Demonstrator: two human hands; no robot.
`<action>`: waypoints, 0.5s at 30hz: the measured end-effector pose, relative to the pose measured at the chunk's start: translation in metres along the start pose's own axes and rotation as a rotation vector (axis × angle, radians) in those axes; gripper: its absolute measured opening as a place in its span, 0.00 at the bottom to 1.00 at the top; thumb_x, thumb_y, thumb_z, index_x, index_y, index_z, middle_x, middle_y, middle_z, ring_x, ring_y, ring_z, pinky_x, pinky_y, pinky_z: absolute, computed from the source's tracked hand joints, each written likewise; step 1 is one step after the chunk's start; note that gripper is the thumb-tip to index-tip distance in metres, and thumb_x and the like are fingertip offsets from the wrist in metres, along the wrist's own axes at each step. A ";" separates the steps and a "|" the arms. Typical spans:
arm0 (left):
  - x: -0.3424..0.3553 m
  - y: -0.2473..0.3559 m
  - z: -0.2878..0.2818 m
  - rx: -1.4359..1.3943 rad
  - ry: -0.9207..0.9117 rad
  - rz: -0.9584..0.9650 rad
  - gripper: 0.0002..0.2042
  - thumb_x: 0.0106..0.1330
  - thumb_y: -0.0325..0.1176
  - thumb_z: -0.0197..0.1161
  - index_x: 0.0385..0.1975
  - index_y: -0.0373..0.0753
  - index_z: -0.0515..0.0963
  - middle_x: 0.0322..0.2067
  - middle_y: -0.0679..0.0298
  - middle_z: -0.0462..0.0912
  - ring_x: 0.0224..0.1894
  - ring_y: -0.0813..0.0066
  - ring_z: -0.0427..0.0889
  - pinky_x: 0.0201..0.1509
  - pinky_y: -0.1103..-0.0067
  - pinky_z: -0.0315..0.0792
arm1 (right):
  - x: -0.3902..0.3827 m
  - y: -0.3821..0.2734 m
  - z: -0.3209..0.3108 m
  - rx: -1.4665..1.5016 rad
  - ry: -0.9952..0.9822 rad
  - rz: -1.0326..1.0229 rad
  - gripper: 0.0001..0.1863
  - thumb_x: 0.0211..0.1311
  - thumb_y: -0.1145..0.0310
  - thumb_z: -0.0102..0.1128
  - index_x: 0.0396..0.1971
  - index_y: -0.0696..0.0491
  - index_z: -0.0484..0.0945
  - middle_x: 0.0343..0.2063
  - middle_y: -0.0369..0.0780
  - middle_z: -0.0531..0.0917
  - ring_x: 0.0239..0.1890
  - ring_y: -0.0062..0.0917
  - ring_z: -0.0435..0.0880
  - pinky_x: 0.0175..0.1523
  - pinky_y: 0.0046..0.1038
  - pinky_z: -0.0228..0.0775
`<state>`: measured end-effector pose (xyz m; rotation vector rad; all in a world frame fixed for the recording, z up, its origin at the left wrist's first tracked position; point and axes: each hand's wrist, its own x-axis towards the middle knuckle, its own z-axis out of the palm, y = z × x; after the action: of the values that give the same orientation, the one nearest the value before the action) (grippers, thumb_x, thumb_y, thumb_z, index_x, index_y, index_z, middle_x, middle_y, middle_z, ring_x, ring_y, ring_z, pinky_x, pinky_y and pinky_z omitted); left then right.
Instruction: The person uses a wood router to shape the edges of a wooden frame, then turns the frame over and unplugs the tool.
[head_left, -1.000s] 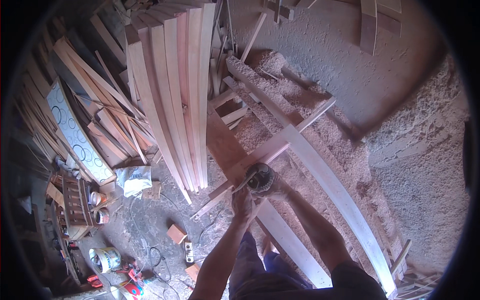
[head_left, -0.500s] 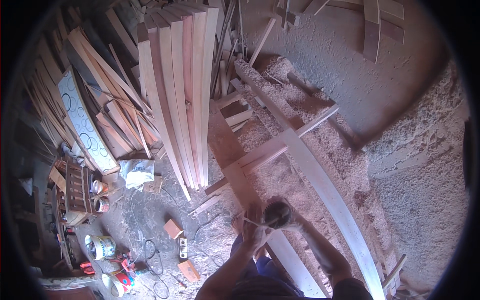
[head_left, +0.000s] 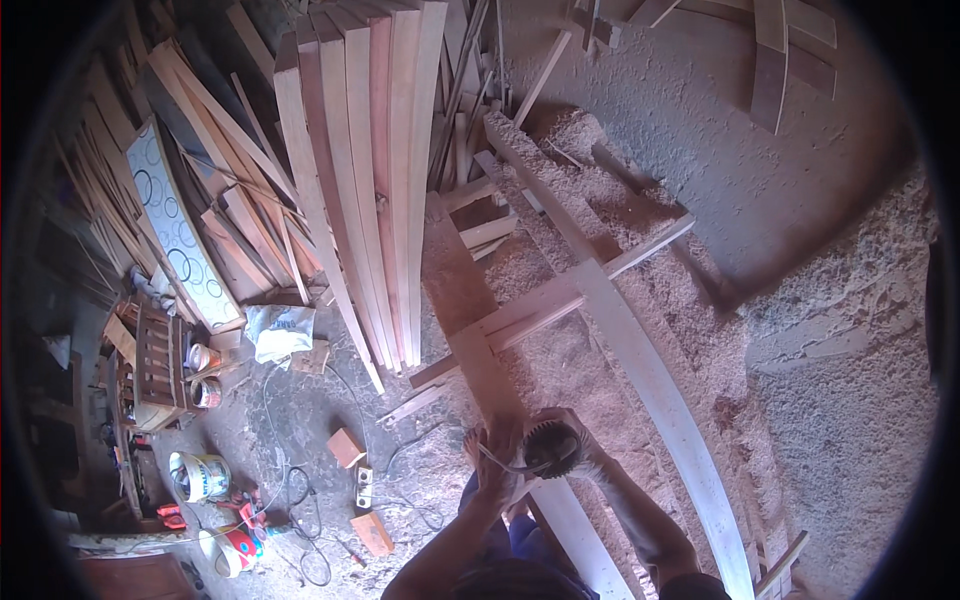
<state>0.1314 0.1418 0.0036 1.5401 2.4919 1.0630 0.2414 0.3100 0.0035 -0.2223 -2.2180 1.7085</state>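
A round dark power tool (head_left: 550, 445) with a ridged, toothed-looking rim and a pale cord sits over a long wooden plank (head_left: 456, 285) lying beneath a crosspiece (head_left: 530, 295). My right hand (head_left: 590, 460) is closed round the tool's right side. My left hand (head_left: 500, 460) is at its left side, fingers pointing forward along the plank; whether they grip the tool or press the wood is unclear. The plank's nearer, paler part (head_left: 580, 540) runs down beside my legs. A long curved pale board (head_left: 660, 390) lies to the right.
Tall stacked boards (head_left: 350, 180) and loose offcuts (head_left: 170, 120) stand at left and back. Buckets (head_left: 198, 480), red tools (head_left: 240, 540), wood blocks (head_left: 372, 535), cables and a socket strip (head_left: 364, 488) lie on the floor. Shavings (head_left: 670, 300) surround the planks below a rough wall (head_left: 690, 100).
Both hands and the tool have moved toward my body along the plank and slightly right, uncovering the wood near the crosspiece. The view has also shifted slightly.
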 end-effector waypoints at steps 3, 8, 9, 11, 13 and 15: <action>-0.008 -0.023 0.017 -0.095 0.029 -0.047 0.39 0.46 0.38 0.85 0.62 0.40 0.76 0.57 0.50 0.76 0.57 0.43 0.78 0.52 0.55 0.74 | 0.006 0.013 0.004 0.034 -0.015 0.047 0.48 0.33 0.69 0.94 0.61 0.50 0.75 0.54 0.38 0.80 0.55 0.25 0.81 0.62 0.30 0.77; 0.000 -0.030 0.016 -0.150 -0.048 -0.148 0.39 0.48 0.36 0.82 0.64 0.41 0.75 0.66 0.46 0.73 0.62 0.39 0.76 0.59 0.54 0.76 | 0.010 0.026 0.007 0.194 0.004 0.199 0.47 0.32 0.72 0.93 0.59 0.50 0.76 0.53 0.35 0.81 0.54 0.22 0.81 0.62 0.28 0.78; 0.010 -0.024 0.007 -0.133 -0.064 -0.152 0.39 0.47 0.35 0.82 0.64 0.42 0.75 0.65 0.46 0.73 0.60 0.40 0.77 0.57 0.54 0.77 | 0.011 0.028 0.007 0.207 0.014 0.203 0.47 0.32 0.72 0.93 0.59 0.50 0.76 0.53 0.35 0.81 0.55 0.22 0.81 0.62 0.28 0.78; 0.025 -0.010 -0.013 -0.099 -0.084 -0.179 0.39 0.45 0.34 0.83 0.63 0.44 0.75 0.64 0.46 0.73 0.57 0.40 0.78 0.55 0.53 0.78 | 0.021 0.022 0.010 0.198 0.031 0.169 0.46 0.32 0.71 0.93 0.58 0.49 0.77 0.54 0.35 0.81 0.55 0.22 0.81 0.62 0.28 0.78; 0.001 -0.055 0.021 -0.286 -0.055 -0.262 0.50 0.44 0.36 0.87 0.70 0.43 0.64 0.56 0.49 0.75 0.54 0.47 0.81 0.52 0.58 0.79 | 0.039 0.010 0.016 0.040 0.031 0.057 0.46 0.31 0.70 0.94 0.57 0.49 0.77 0.54 0.36 0.81 0.56 0.23 0.81 0.62 0.29 0.78; -0.002 -0.071 0.030 -0.364 -0.067 -0.296 0.52 0.44 0.36 0.88 0.72 0.43 0.62 0.53 0.50 0.76 0.52 0.50 0.83 0.49 0.59 0.79 | 0.051 0.001 0.015 -0.253 0.040 -0.064 0.46 0.31 0.69 0.94 0.57 0.48 0.77 0.54 0.36 0.81 0.56 0.24 0.81 0.61 0.29 0.78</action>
<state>0.0879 0.1362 -0.0594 1.0532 2.2281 1.2943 0.1887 0.3128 0.0073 -0.2395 -2.3809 1.3771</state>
